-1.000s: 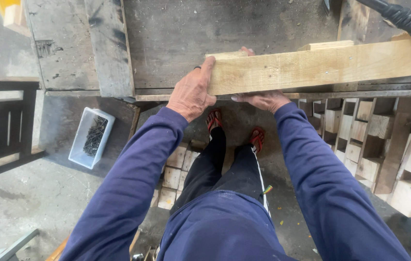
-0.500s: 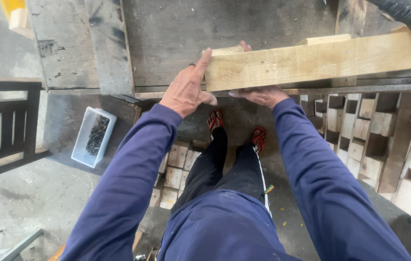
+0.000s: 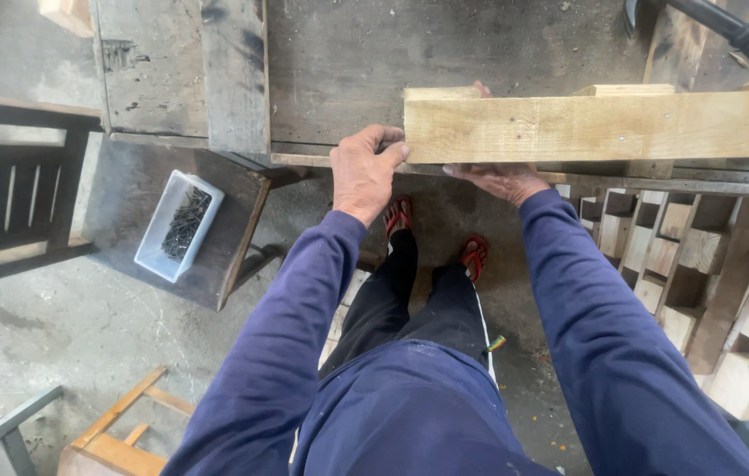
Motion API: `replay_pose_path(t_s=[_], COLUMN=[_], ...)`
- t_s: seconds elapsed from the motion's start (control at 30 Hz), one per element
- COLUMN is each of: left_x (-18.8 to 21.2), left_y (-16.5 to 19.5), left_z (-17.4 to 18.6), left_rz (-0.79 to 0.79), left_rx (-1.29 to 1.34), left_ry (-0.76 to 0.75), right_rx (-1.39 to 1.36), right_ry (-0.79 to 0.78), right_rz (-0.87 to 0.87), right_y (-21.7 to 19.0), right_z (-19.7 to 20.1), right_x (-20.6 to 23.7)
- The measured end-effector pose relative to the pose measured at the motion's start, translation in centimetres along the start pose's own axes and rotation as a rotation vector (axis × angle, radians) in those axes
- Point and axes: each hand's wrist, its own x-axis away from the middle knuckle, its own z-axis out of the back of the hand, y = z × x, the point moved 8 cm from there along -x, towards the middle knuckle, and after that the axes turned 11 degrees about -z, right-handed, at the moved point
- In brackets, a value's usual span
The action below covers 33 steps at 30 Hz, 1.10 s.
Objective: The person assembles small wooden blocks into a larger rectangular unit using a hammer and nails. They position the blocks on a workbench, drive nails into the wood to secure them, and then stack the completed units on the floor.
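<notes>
A long pale wooden plank (image 3: 599, 126) lay across the near edge of the dark, worn wooden worktop (image 3: 348, 62), running off to the right. The left hand (image 3: 365, 172) curled its grip around the plank's left end, fingers closed over the corner. The right hand (image 3: 499, 179) held the plank from underneath, palm up, its grip closed on the board. To the left, a white rectangular tray of dark nails (image 3: 178, 225) sat on a lower dark board (image 3: 233, 229). Stacked pale wooden blocks (image 3: 700, 264) stood at the right.
</notes>
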Motion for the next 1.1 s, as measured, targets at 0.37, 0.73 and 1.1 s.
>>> replay_pose_path(t_s=[0.37, 0.73, 1.1], left_x=[-0.4, -0.3, 2.2], left_y=[0.4, -0.7, -6.9], left_z=[-0.2, -0.4, 0.2], left_rz=[0.111, 0.128, 0.340], left_rx=[0.028, 0.007, 0.946], left_ry=[-0.063, -0.108, 0.138], right_rx=[0.516, 0.807, 0.028], right_ry=[0.069, 0.317, 0.023], right_rz=[0.062, 0.235, -0.173], right_y=[-1.0, -3.4, -1.9], right_z=[0.0, 0.9, 2.5], right_x=[0.3, 1.0, 8.1])
